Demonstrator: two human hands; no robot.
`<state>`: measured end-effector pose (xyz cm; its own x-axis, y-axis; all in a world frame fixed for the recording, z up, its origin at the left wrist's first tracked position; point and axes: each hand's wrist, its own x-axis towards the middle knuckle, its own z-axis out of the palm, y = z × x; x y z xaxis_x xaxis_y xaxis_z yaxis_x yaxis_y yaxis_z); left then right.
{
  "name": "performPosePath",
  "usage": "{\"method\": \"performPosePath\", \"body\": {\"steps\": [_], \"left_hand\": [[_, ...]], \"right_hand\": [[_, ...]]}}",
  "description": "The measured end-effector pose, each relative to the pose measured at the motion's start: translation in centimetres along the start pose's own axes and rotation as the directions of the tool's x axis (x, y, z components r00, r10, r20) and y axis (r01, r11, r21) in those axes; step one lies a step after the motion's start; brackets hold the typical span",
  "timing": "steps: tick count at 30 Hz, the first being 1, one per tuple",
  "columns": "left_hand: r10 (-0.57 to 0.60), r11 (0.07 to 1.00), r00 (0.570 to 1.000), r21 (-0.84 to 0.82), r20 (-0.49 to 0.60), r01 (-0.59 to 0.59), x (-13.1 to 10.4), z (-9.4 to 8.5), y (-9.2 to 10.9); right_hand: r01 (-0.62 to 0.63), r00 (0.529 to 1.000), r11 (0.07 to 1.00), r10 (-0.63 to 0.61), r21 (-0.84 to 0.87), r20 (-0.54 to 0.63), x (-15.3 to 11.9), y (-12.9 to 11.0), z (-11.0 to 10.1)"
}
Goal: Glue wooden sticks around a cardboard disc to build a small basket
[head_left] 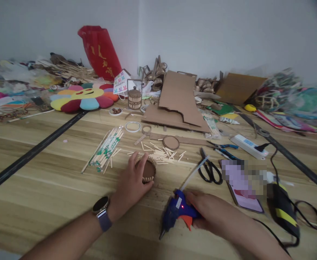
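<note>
My left hand [135,184] curls round the near-left side of a small round cardboard basket [149,169], its rim ringed with short wooden sticks. The basket rests on the wooden table, and my palm hides part of it. In my right hand [204,209] is a blue hot glue gun [174,207] with an orange trigger, its red light lit. Its nozzle points down toward me, and a clear glue stick [193,175] juts from its back end. Beyond the basket lie loose cut sticks [162,154] and a cardboard disc [171,142].
Black-handled scissors [209,169], pliers [223,146], a phone [242,191] and a power strip [249,146] lie to the right. Packaged chopsticks [108,148] are at left. Farther back stand a finished bucket [135,99], cardboard sheets [177,97] and a flower cushion [85,97].
</note>
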<state>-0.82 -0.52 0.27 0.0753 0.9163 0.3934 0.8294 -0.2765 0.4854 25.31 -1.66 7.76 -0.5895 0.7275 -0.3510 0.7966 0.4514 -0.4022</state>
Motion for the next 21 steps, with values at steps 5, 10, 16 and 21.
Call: {"method": "performPosePath", "body": {"steps": [5,10,16,21], "left_hand": [[0.004,1.000,1.000,-0.017,-0.016,-0.004,0.0,0.1,-0.1],[-0.002,1.000,1.000,-0.029,-0.028,0.001,0.0,0.1,-0.2],[-0.013,0.998,1.000,-0.055,-0.009,0.013,-0.1,0.0,-0.3],[-0.014,0.999,1.000,-0.053,0.011,0.014,-0.1,-0.2,-0.2]], "right_hand": [[0.050,0.998,0.996,-0.053,0.074,0.028,0.1,0.2,-0.5],[0.068,0.995,0.987,-0.055,0.148,-0.087,-0.5,1.3,-1.0],[0.088,0.973,0.971,-0.036,0.223,-0.229,-1.2,2.7,-1.0],[0.072,0.960,0.944,0.022,0.321,-0.279,-1.0,3.0,-1.1]]}}
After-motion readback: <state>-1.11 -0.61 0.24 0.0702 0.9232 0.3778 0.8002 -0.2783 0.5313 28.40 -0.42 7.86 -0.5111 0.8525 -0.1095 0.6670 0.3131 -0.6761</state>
